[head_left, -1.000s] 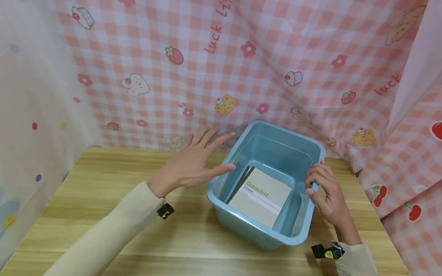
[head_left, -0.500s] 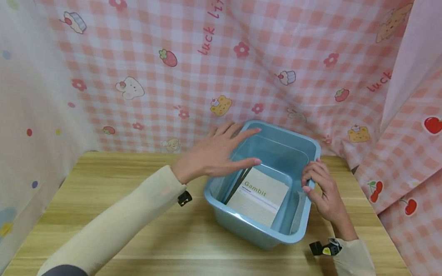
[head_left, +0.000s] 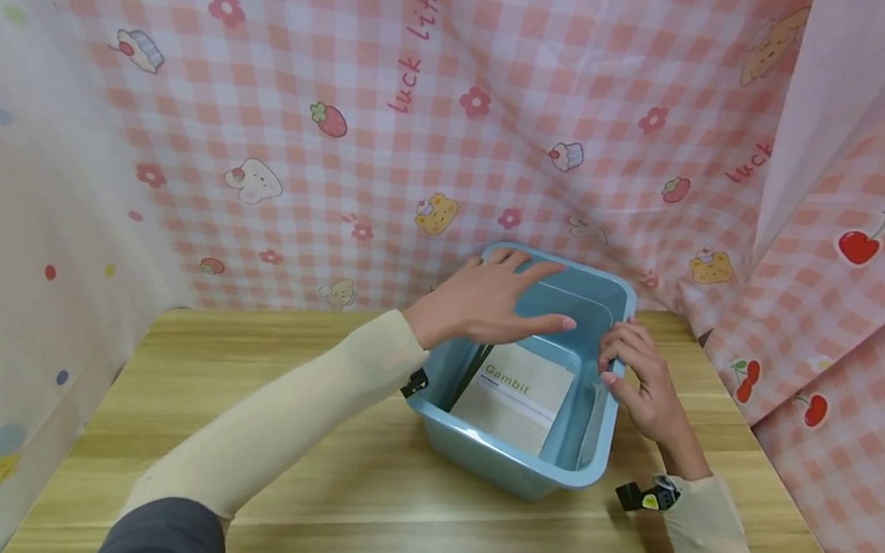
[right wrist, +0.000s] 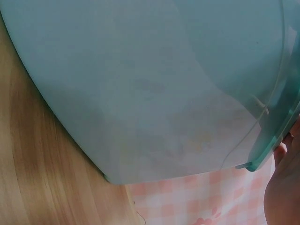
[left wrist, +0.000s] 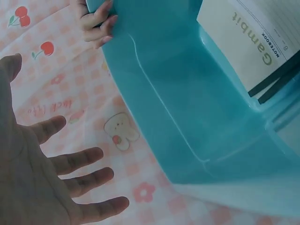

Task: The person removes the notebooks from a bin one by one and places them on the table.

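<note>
A blue plastic bin point(head_left: 488, 467) stands on the wooden table. Inside it lie notebooks, the top one a pale notebook point(head_left: 519, 393) marked "Gambit"; dark edges show beside it in the left wrist view. My left hand point(head_left: 482, 299) hovers over the bin's left and far part, fingers spread, holding nothing. In the left wrist view that hand point(left wrist: 42, 173) appears apart from the bin wall. My right hand point(head_left: 647, 387) grips the bin's right rim, fingers curled over the edge. The right wrist view is mostly the bin's outer wall point(right wrist: 131, 93), with part of the right hand point(right wrist: 283, 183) at the edge.
The wooden table point(head_left: 289, 486) extends left of and in front of the bin. A pink checked curtain point(head_left: 327, 179) hangs right behind the table, and a white patterned curtain point(head_left: 48, 206) hangs at the left.
My left hand has moved right, from beside the bin's left rim to above the bin, fingers still spread. The right hand keeps its grip on the rim. The view has shifted slightly.
</note>
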The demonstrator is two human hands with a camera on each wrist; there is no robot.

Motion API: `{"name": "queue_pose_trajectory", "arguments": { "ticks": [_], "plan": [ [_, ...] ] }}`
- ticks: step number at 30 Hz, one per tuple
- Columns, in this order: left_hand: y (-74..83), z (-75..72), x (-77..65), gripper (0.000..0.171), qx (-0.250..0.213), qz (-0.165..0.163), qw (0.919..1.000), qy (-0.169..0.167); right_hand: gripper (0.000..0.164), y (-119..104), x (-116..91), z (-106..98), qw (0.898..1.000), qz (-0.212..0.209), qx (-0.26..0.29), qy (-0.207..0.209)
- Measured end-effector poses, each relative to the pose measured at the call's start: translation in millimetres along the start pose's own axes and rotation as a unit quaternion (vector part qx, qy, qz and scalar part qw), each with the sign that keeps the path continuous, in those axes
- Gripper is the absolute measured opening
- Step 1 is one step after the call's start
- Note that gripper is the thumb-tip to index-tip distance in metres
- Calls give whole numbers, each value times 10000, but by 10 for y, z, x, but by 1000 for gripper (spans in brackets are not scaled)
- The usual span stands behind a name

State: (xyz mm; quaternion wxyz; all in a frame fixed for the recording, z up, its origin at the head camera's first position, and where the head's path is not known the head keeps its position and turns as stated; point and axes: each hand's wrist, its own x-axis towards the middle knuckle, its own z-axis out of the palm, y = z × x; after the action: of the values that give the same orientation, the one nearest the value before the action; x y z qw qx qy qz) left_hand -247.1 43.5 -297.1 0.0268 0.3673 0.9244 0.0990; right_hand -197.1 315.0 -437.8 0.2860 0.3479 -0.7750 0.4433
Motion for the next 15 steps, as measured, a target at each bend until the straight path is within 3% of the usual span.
{"name": "queue_pose_trajectory", "arguments": {
  "ticks": [8, 15],
  "plan": [
    [76, 129, 243, 83, -118, 120, 9995, -278, 10, 6, -14, 0, 10000, 55, -39, 15],
    [57, 337, 401, 86, 52, 77, 9975, -694, 8, 5, -6, 11, 10000, 39, 15, 46]
  ]
}}
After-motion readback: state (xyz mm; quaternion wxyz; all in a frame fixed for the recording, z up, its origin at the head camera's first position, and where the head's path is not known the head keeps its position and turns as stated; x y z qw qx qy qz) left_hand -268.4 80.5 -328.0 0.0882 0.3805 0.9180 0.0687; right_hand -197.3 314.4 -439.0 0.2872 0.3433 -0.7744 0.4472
